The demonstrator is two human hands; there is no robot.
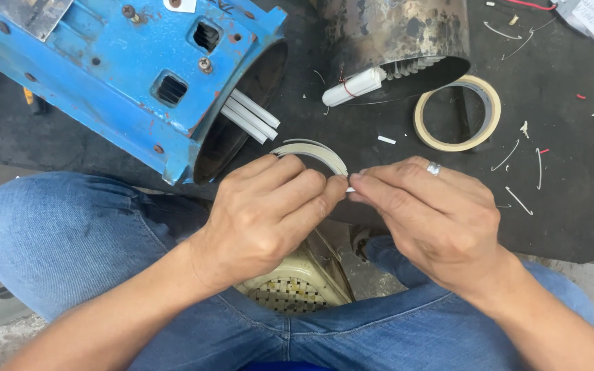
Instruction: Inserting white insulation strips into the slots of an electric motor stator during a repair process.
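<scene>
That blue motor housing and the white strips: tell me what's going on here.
A seated person in jeans pinches a curved strip of white insulating paper between the left hand and the right hand, which wears a ring, fingertips meeting at one end of it. Just beyond lies the blue motor housing on its side, with several white strips poking out of its open end. A roll of masking tape, a tied white paper roll and wire scraps lie on the dark mat.

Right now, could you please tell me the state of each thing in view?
Left hand: pinching the white strip.
Right hand: pinching the strip's end.
White strip: bent into a curve.
Blue motor housing: on its side, white strips sticking out.
Tape roll: flat on the mat.
</scene>
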